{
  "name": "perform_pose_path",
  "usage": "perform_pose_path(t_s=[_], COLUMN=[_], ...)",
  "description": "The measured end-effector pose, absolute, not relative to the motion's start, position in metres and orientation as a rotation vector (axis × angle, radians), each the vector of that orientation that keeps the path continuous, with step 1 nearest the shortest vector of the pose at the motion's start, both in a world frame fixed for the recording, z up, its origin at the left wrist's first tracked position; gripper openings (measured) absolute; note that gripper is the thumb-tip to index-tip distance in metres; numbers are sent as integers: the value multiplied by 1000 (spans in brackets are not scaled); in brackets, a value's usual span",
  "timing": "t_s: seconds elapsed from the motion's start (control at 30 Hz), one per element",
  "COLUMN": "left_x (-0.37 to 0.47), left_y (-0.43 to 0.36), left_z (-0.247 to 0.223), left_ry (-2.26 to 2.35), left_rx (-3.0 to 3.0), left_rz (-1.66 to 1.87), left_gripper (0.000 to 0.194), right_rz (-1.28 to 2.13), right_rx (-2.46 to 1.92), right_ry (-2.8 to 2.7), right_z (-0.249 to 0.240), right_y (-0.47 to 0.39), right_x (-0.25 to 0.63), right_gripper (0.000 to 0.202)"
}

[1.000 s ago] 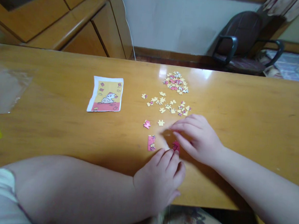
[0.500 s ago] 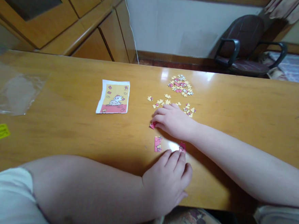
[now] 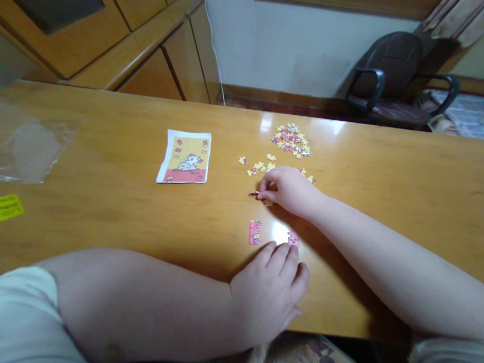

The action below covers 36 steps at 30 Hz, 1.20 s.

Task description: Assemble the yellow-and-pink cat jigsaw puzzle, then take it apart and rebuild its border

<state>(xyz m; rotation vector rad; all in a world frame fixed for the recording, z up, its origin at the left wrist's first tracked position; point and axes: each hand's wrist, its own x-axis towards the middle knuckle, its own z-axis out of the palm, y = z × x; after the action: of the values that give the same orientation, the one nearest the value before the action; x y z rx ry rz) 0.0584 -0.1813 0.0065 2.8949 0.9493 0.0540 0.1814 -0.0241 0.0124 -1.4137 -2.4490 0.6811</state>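
A jigsaw piece point(image 3: 254, 193) is pinched narrowly by the right hand point(image 3: 291, 190) near loose pieces point(image 3: 258, 165); the pink section point(image 3: 293, 237), touched by the loosely open left hand point(image 3: 265, 294), is best steadied lightly.

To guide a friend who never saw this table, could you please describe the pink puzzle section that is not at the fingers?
On the wooden table, find the printed picture sheet, then look to its lower right, near the left hand. The pink puzzle section has a straight left edge; unlike the other pink section, it lies clear of the fingers.
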Motion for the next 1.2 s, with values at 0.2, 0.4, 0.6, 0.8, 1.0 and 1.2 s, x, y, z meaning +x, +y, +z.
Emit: perform_pose_path(t_s=[0.2,0.4,0.6,0.8,1.0,1.2], left_x=[59,57,58,58,58,58], left_y=[-182,-182,-182,-182,-181,-183], left_z=[5,6,6,6,5,5], left_ry=[948,945,962,948,938,951], left_rx=[2901,2911,2905,2896,2899,2903], left_rz=[70,98,100,92,90,83], left_gripper=[61,61,61,60,60,61], right_rz=[923,979,948,776,913,1405], right_rx=[-1575,-1548,-1608,-1652,-1624,-1532], right_ry=[-2332,-2308,-2418,-2322,-2145,-2011], right_z=[22,31,32,33,47,31], right_y=[-21,-20,-24,-25,-44,-68], right_x=[178,178,177,179,207,245], right_gripper=[11,9,2,3,6,15])
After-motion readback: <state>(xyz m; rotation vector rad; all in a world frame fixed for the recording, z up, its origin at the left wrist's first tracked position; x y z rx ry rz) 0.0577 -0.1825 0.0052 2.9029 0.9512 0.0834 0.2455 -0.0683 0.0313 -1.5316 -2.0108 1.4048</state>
